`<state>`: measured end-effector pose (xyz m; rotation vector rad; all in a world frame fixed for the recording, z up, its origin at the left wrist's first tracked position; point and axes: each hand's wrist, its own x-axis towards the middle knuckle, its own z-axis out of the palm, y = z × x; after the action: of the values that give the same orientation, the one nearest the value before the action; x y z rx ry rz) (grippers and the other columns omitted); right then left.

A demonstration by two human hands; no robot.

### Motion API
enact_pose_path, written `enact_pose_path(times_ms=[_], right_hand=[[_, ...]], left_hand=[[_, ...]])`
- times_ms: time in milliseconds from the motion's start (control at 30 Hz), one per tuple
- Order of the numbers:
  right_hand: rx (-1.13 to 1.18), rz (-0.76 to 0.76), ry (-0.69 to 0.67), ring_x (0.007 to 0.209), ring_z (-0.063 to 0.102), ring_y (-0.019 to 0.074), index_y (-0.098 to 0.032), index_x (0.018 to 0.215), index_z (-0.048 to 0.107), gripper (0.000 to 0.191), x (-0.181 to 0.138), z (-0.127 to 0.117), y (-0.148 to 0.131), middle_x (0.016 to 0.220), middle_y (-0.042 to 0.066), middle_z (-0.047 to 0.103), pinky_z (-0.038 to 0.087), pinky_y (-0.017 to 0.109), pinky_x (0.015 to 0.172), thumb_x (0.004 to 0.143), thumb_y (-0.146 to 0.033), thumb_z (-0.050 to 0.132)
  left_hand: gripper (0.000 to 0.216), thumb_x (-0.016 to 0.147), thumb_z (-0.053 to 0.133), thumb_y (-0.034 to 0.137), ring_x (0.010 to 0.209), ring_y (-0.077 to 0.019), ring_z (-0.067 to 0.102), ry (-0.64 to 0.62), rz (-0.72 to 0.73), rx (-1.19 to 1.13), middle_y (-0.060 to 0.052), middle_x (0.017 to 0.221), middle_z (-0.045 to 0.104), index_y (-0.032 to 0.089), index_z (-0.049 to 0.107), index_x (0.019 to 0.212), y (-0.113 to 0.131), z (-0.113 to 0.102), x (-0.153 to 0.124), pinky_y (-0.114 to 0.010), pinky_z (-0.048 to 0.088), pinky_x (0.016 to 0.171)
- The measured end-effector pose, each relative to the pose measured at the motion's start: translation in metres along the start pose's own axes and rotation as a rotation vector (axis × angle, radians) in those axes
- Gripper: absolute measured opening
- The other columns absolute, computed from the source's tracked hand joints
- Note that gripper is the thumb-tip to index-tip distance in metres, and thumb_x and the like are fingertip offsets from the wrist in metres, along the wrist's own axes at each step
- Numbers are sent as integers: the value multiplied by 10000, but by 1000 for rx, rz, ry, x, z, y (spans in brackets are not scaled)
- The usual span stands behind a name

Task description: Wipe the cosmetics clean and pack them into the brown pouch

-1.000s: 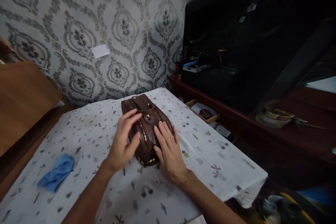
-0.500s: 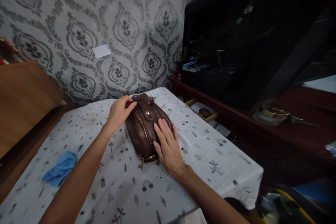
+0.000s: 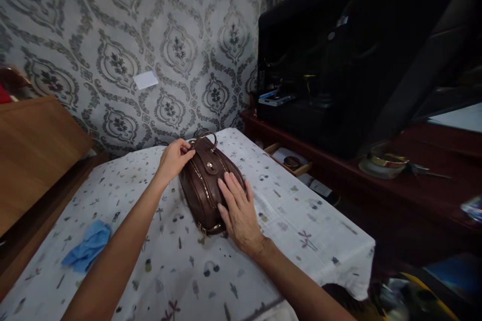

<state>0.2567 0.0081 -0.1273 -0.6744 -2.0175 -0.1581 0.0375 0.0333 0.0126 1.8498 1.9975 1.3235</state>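
A dark brown leather handbag point(image 3: 196, 185) lies on the table, its gold zips and a metal turn clasp facing up. At its far end, the thin handle point(image 3: 205, 134) stands up in an arch. My left hand point(image 3: 175, 160) has its thumb and fingers pinched at the bag's far left edge, beside the handle's base; its fingertips are partly hidden. Flat against the near right side of the bag rests my right hand point(image 3: 241, 213), fingers stretched out.
A patterned white cloth point(image 3: 301, 241) covers the table. On the left lies a crumpled blue cloth point(image 3: 88, 246) near a wooden panel point(image 3: 37, 155). To the right are an open drawer point(image 3: 288, 160), a large black screen point(image 3: 320, 70) and a roll of tape point(image 3: 384, 165).
The bag's handle, folded down before, now stands up in an arch. My left hand stays at the far left edge, and my right hand still lies on the bag.
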Motion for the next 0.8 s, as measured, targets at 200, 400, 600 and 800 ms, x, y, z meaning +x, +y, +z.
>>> enact_pose_path(times_ms=[200,400,600,800], right_hand=[[18,5,1,1522,342,259,-165,1640,151,654,-1,1,0,1594,165,437,255,574,1239,1029,-190,384],[24,7,-11,1529,328,257,-172,1637,169,642,0,-1,0,1600,165,427,244,573,1246,1029,-191,375],[15,-1,-12,1533,320,255,-167,1637,162,646,0,-1,0,1600,164,427,274,572,1237,1030,-185,380],[31,30,6,1526,336,247,-199,1647,116,679,1,1,-2,1592,157,442,283,582,1231,1023,-132,373]], left_hand=[[259,647,690,365,702,-159,571,22,-32,-182,26,716,615,200,587,818,-2,1,1,-280,433,693],[291,680,690,469,638,-137,488,37,-59,-255,31,628,554,187,618,682,-2,-1,-4,-268,380,642],[292,663,717,446,636,-133,441,69,-42,-265,41,606,512,194,580,609,4,1,-12,-264,356,635],[299,685,720,446,636,-135,445,55,-57,-283,38,610,507,195,575,613,13,-1,-26,-265,356,635]])
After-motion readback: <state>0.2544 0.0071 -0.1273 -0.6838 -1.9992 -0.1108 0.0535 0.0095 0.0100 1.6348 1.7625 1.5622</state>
